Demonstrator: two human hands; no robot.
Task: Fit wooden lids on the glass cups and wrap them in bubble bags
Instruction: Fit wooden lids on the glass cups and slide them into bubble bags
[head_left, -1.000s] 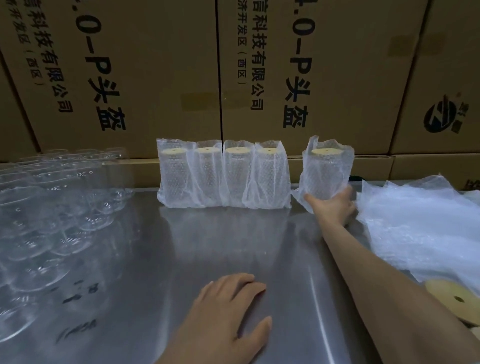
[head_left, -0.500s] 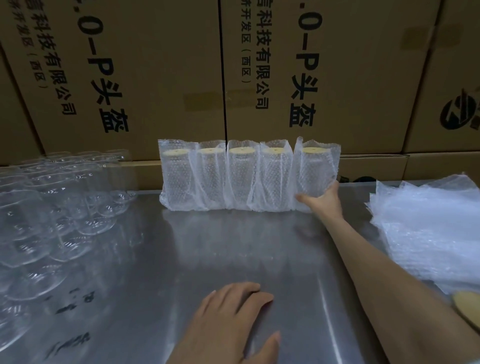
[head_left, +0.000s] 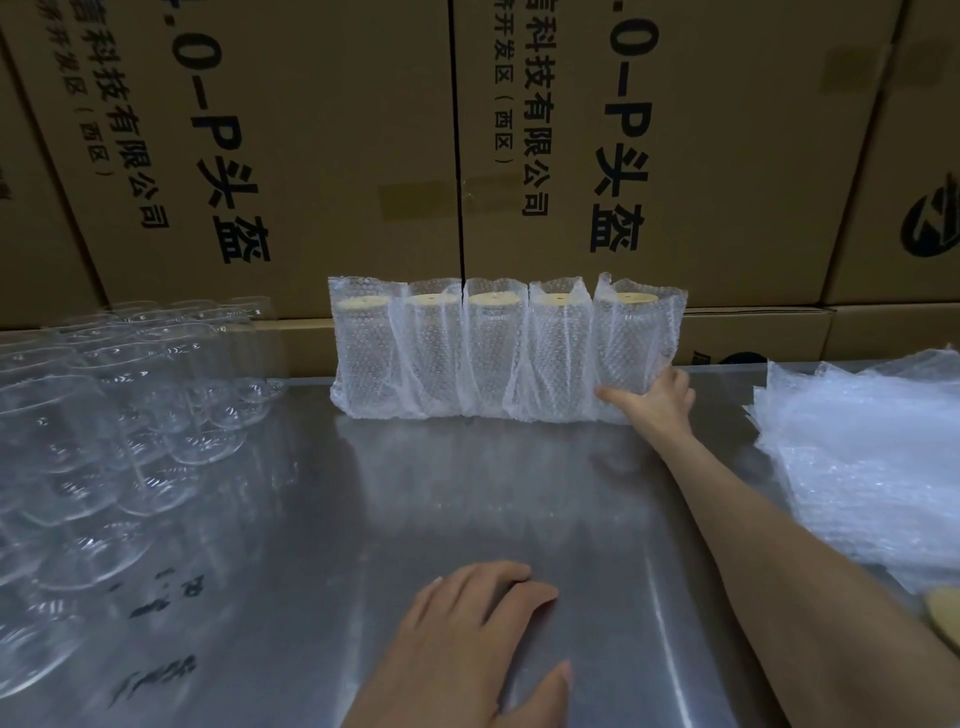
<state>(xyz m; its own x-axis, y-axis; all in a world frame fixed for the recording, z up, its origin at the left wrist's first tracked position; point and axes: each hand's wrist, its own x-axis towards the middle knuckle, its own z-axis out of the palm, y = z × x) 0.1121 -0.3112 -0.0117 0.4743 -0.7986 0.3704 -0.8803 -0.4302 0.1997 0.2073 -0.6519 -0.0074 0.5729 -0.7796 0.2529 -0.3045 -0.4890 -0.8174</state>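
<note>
Several glass cups with wooden lids, each in a bubble bag, stand in a row (head_left: 467, 353) at the back of the steel table (head_left: 519, 493). My right hand (head_left: 652, 397) grips the base of the rightmost wrapped cup (head_left: 631, 338), thumb across its front and fingers round its right side. That cup stands upright and touches its neighbour. Near the front edge my left hand (head_left: 467, 639) rests flat on the table, holding nothing. Bare glass cups (head_left: 104, 426) crowd the left side. A pile of bubble bags (head_left: 872, 457) lies on the right, with a wooden lid (head_left: 943, 618) at the frame's edge.
Large cardboard boxes (head_left: 311, 156) with black print form a wall right behind the table. A lower cardboard ledge (head_left: 753, 332) runs along the back edge behind the wrapped cups.
My right hand has moved the rightmost wrapped cup left, from a gap apart and tilted to upright against the row. My left hand has stayed flat on the table.
</note>
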